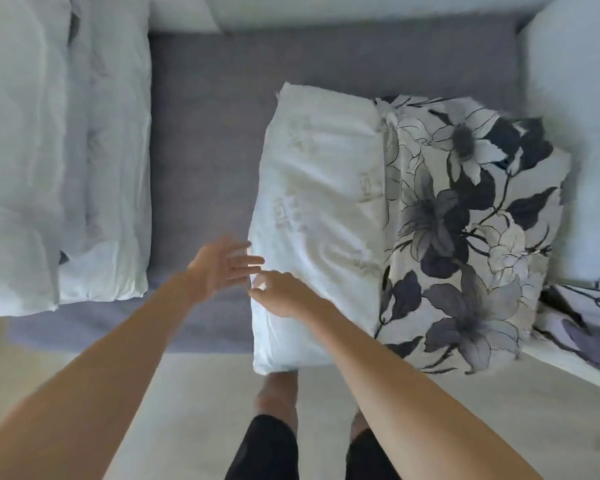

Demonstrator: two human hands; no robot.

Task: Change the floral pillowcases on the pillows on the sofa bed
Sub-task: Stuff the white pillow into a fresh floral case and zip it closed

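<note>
White bedding (63, 150): piled at the left of the sofa bed (205, 133).
Left hand (222, 265): fingers straight and spread, holding nothing, at the pillow's near-left edge.
Right hand (281, 294): fingers curled onto that edge; whether it pinches the fabric is unclear.
Pillow (319, 209): left half bared.
Floral pillowcase (465, 220): still covers the right half.
Progress: roughly half stripped; fresh case not yet on.
</note>
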